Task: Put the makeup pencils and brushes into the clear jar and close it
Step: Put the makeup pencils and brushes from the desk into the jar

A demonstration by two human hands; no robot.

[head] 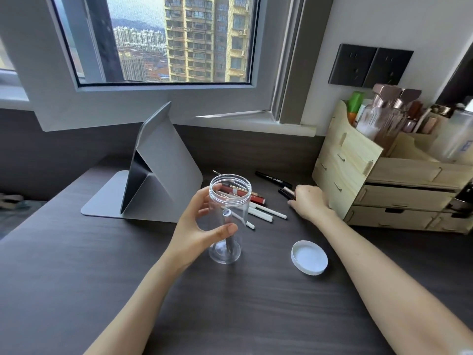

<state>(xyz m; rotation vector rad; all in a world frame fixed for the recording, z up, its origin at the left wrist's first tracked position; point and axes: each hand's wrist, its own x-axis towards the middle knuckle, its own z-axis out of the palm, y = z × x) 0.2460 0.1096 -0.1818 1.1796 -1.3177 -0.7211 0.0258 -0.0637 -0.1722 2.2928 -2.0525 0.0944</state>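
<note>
Head view: the left hand [202, 221] is wrapping the clear jar [226, 221], thumb across its near wall and fingers curled round the far side, and is holding it upright with its base on the dark desk [230, 316]. The jar is standing open, and one slim item with a silver cap [227, 213] is leaning inside it. The white lid [309, 257] is lying apart on the desk to the right of the jar, inner side up. The right hand [309, 201] is resting palm down further back, its fingers bending over the ends of some dark pencils [286, 192]; whether it is actually gripping them cannot be told. Behind the jar, partly seen through its wall, the remaining items are lying in a loose cluster: red pencils [252, 197], white pencils [266, 212] and a black brow pen [272, 179] set slightly further back. A grey folding stand [163, 180] is standing to the left of the jar, close behind the left hand. A wooden drawer organiser [371, 185] holding bottles is occupying the right edge of the desk, just beside the right hand and bounding the pencils on that side. A window [166, 39] is filling the background.
</note>
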